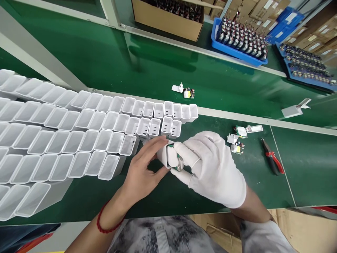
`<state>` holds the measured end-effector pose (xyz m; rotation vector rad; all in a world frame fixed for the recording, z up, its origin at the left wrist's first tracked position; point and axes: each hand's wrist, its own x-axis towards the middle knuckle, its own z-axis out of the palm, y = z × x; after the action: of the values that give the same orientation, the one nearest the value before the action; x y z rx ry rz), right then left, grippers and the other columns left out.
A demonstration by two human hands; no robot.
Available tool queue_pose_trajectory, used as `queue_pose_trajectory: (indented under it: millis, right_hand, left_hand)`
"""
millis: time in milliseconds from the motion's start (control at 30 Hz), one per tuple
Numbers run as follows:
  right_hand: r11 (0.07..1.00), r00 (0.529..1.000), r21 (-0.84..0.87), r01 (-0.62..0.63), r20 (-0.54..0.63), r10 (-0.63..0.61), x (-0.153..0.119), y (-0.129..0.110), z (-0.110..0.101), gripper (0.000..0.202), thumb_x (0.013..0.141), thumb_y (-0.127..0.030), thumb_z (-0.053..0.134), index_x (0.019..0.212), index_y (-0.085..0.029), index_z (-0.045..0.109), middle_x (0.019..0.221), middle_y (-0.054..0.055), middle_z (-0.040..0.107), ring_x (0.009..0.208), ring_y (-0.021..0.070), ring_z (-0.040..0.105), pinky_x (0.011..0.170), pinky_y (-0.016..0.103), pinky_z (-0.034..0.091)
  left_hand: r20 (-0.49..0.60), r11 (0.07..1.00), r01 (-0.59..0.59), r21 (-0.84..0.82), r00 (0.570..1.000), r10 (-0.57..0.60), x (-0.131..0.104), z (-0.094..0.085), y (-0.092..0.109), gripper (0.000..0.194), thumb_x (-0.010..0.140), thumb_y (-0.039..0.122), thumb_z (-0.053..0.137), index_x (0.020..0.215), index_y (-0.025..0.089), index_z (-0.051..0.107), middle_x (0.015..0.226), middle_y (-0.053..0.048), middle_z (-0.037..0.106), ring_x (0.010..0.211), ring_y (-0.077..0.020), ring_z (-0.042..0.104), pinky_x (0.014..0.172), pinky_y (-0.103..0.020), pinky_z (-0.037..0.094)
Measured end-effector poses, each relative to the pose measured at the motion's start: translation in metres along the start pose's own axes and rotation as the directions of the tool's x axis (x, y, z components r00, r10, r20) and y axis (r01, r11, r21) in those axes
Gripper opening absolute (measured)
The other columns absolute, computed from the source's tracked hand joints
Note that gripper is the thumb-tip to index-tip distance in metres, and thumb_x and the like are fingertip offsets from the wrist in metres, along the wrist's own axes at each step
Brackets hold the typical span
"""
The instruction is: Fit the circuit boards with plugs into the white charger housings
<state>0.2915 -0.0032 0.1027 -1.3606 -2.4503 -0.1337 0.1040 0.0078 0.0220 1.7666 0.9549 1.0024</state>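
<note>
Bare, with a red cord at the wrist, my left hand (138, 174) grips a white plastic case (162, 157) between thumb and fingers. Its open end faces right. My right hand (213, 172), in a white glove, pinches a small circuit board (172, 156) with a white-wrapped part and a metal piece. This board sits at the mouth of the case, partly inside; how deep it goes is hidden. Just beyond my hands stand more open white cases (155, 127), several with small dark slots inside.
Rows of white cases (71, 142) cover the left of the green bench. Loose circuit boards (240, 132) and red-handled pliers (272, 158) lie to the right. Another board (189, 93) is behind the rows. On the shelf are a cardboard box (168, 21) and a blue tray (234, 52) of parts.
</note>
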Motion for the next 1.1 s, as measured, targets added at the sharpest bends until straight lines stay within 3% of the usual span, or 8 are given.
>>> queue_pose_trajectory:
  millis: [167,300,433,500,600,733,933,1100]
  right_hand:
    - [0.998,1.0,-0.06,0.009,0.022,-0.008,0.001,-0.006,0.003,0.019,0.084,-0.028,0.065,0.094,-0.012,0.065,0.081,0.007,0.065,0.074,0.0213,0.058,0.078,0.04,0.044]
    - [0.986,0.996,0.153,0.069,0.044,-0.076,0.001,-0.002,-0.003,0.057,0.074,-0.039,0.078,0.121,-0.015,0.057,0.113,0.014,0.062,0.102,0.0284,0.059,0.094,0.05,0.044]
    - [0.927,0.967,0.335,-0.169,-0.124,0.221,-0.009,0.017,-0.005,0.063,0.078,-0.035,0.077,0.133,-0.021,0.05,0.12,0.013,0.058,0.107,0.0271,0.06,0.091,0.046,0.051]
    - [0.804,0.947,0.517,-0.294,0.045,0.318,-0.016,0.023,0.002,0.068,0.08,-0.039,0.075,0.139,-0.021,0.046,0.12,0.013,0.057,0.103,0.0245,0.063,0.089,0.042,0.054]
    - [0.462,0.908,0.782,-0.418,0.371,0.193,-0.023,0.02,0.024,0.066,0.089,-0.045,0.062,0.145,-0.018,0.038,0.119,0.012,0.06,0.101,0.0218,0.065,0.089,0.04,0.055]
    - [0.042,0.878,0.894,-0.445,0.427,0.214,-0.023,-0.004,0.049,0.059,0.092,-0.05,0.055,0.141,-0.02,0.044,0.128,0.012,0.058,0.115,0.025,0.059,0.092,0.04,0.054]
    - [-0.232,0.754,0.874,-0.427,0.485,0.442,-0.022,-0.025,0.053,0.056,0.085,-0.046,0.066,0.135,-0.026,0.053,0.116,0.005,0.066,0.098,0.0238,0.065,0.087,0.042,0.057]
    - [-0.225,0.701,0.896,-0.383,0.441,0.561,-0.025,-0.032,0.057,0.047,0.083,-0.044,0.067,0.127,-0.028,0.062,0.093,0.003,0.071,0.076,0.0224,0.065,0.074,0.043,0.059]
  left_hand:
    - [-0.02,0.991,-0.003,0.137,1.0,0.005,0.0,0.002,0.006,0.059,0.079,0.009,0.067,0.131,0.034,0.054,0.137,-0.006,0.057,0.126,-0.0302,0.056,0.09,-0.042,0.06]
    - [-0.025,1.0,0.026,-0.013,0.999,-0.027,0.001,0.005,0.001,0.055,0.078,0.014,0.073,0.127,0.033,0.056,0.132,-0.006,0.057,0.124,-0.0279,0.057,0.095,-0.041,0.059]
    - [-0.046,0.949,0.097,-0.3,0.992,-0.116,0.001,0.007,-0.002,0.055,0.077,0.015,0.075,0.125,0.032,0.056,0.131,-0.008,0.053,0.125,-0.0269,0.056,0.09,-0.037,0.061]
    - [-0.066,0.935,0.085,-0.346,0.991,-0.114,0.001,0.008,0.0,0.055,0.076,0.012,0.075,0.124,0.031,0.055,0.132,-0.009,0.053,0.125,-0.027,0.056,0.092,-0.039,0.059]
    - [-0.104,0.936,0.011,-0.352,0.993,-0.051,-0.001,0.011,0.003,0.058,0.075,0.009,0.075,0.124,0.031,0.053,0.132,-0.01,0.053,0.126,-0.0267,0.055,0.097,-0.041,0.057]
    - [-0.154,0.968,-0.055,-0.243,0.988,0.017,-0.003,0.021,0.001,0.055,0.077,0.01,0.073,0.124,0.029,0.05,0.131,-0.011,0.054,0.127,-0.0265,0.055,0.098,-0.041,0.056]
    - [-0.173,0.999,-0.049,-0.018,0.984,0.045,-0.004,0.029,0.004,0.049,0.08,0.015,0.07,0.123,0.028,0.05,0.131,-0.01,0.056,0.124,-0.0278,0.058,0.099,-0.043,0.055]
    - [-0.21,0.992,-0.1,0.072,0.971,0.113,-0.003,0.031,0.015,0.052,0.08,0.012,0.068,0.125,0.03,0.049,0.129,-0.009,0.058,0.118,-0.0258,0.062,0.09,-0.037,0.06]
